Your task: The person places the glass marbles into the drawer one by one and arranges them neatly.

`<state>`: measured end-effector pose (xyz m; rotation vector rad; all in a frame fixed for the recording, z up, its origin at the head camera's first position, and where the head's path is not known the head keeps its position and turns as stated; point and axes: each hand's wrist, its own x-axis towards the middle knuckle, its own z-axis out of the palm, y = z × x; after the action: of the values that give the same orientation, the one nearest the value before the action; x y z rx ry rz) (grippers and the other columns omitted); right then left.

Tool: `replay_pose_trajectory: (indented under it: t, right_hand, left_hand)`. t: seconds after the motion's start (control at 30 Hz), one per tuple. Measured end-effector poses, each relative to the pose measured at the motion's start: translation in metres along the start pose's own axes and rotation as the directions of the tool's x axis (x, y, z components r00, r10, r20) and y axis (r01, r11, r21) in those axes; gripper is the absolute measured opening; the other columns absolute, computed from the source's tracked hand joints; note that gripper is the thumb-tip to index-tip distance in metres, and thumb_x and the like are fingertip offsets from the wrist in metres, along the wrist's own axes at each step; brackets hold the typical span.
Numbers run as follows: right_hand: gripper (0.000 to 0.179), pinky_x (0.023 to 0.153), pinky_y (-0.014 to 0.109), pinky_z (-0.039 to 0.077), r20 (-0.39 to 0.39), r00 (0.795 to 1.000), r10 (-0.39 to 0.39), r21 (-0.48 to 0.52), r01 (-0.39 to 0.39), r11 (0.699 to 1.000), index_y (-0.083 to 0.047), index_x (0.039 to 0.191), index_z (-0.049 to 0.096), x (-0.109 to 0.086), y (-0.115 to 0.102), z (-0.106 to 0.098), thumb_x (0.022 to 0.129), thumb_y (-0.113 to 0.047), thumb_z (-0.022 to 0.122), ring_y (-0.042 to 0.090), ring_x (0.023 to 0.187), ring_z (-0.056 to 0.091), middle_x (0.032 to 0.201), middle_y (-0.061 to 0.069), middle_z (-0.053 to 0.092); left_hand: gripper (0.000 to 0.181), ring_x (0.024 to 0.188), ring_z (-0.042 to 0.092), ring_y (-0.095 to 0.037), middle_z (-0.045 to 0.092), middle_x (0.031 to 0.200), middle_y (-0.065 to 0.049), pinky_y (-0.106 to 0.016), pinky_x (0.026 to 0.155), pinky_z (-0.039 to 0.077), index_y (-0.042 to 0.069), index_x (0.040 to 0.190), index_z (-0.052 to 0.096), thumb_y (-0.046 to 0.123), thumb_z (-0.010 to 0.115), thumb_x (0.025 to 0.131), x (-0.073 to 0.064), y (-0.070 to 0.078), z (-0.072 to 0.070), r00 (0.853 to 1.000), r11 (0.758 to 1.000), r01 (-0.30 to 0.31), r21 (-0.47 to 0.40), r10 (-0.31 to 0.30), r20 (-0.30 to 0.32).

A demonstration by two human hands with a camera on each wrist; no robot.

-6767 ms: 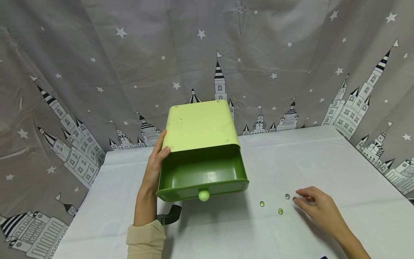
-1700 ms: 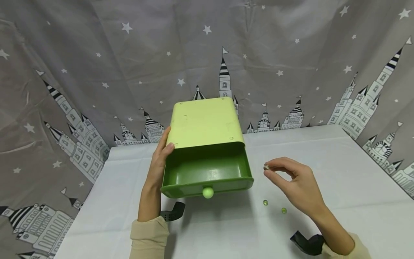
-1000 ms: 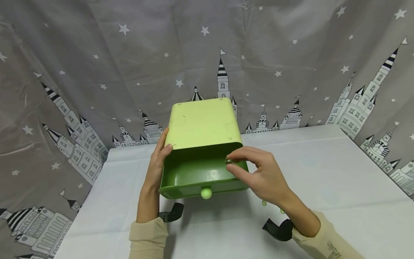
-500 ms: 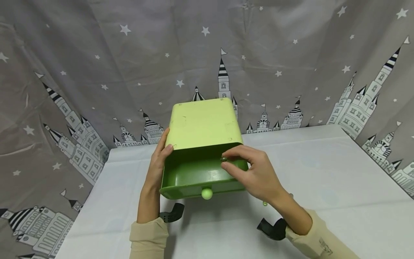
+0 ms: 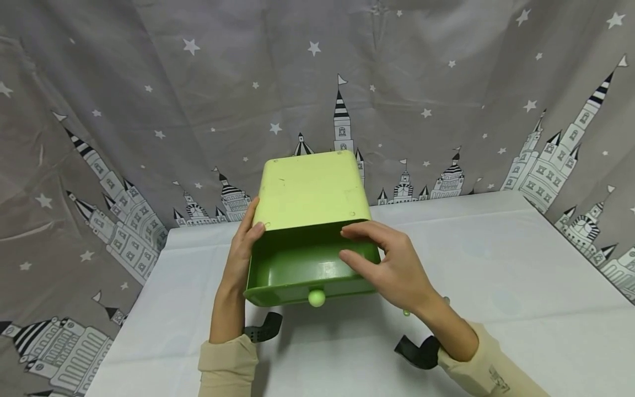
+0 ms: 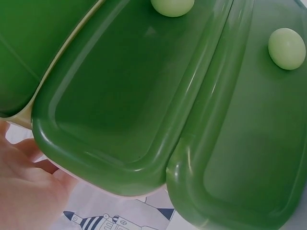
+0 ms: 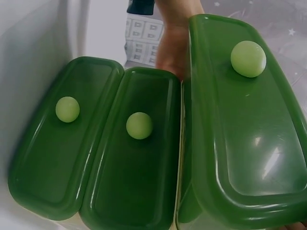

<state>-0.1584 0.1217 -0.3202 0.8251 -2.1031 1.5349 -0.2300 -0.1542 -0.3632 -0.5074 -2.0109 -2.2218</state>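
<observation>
Cabinet: the pale green cabinet (image 5: 310,190) stands on the white cloth (image 5: 496,264), its front turned to the person, which leaves the drawers within easy reach.
Top drawer: the dark green top drawer (image 5: 285,294) sticks out from the cabinet's front, so its inside can be got at from above; I see nothing lying in it, though the right hand covers part.
Lower drawers: the middle drawer (image 7: 136,163) and bottom drawer (image 7: 60,148) sit pushed in, below the top one on the cabinet's front.
Left hand: the left hand (image 5: 242,251) holds the cabinet's left side, thumb over the front upper corner, probably to steady it.
Right hand: the right hand (image 5: 392,264) hangs over the right part of the cabinet's pulled-out drawer, thumb and forefinger spread with nothing visible between them; that gap suits letting go of something small, I'd judge.
Green bead: a small green bead (image 5: 406,313) lies on the cloth right of the cabinet, half hidden by the right arm, handy for that hand.
Grey speck: something small (image 5: 447,300) peeps past the wrist, farther right of the cabinet; too little shows to name it.
Curtain: a grey castle-print curtain (image 5: 297,66) hangs behind the cabinet, apparently as a backdrop.
</observation>
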Motion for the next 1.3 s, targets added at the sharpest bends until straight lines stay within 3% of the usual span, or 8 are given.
replay_pose_trajectory:
  t: [0.63,1.07,1.3]
  right_hand:
    - [0.028,0.096,0.034,0.046,0.032,0.999,0.030,-0.041,-0.029,0.999,0.001,0.111,0.070,-0.005,-0.002,-0.005,0.084,-0.003,0.076,0.016,0.108,0.062,0.110,0.007,0.069]
    - [0.029,0.090,0.030,0.049,0.007,0.998,-0.063,-0.079,0.064,0.995,0.002,0.108,0.070,-0.017,0.004,-0.015,0.080,0.002,0.077,0.023,0.100,0.064,0.106,0.006,0.069]
    - [0.031,0.088,0.025,0.047,-0.054,0.994,-0.093,-0.104,0.087,0.991,-0.001,0.109,0.071,-0.029,0.006,-0.024,0.079,0.005,0.076,0.022,0.097,0.063,0.104,0.005,0.070]
  left_hand:
    - [0.064,0.143,0.021,-0.015,0.017,0.162,0.003,-0.036,0.110,0.025,0.021,0.159,0.021,0.022,0.042,0.099,0.002,0.000,0.001,1.000,1.000,-0.005,0.012,0.005,-0.006]
    - [0.063,0.143,0.022,-0.016,0.017,0.162,0.003,-0.029,0.107,0.030,0.021,0.159,0.021,0.022,0.041,0.099,0.001,0.000,0.001,1.000,1.000,-0.005,-0.001,0.005,0.001]
    - [0.063,0.143,0.020,-0.014,0.018,0.162,0.003,-0.029,0.109,0.026,0.020,0.159,0.021,0.021,0.040,0.100,0.001,-0.001,0.000,1.000,1.000,-0.014,0.003,0.014,0.001]
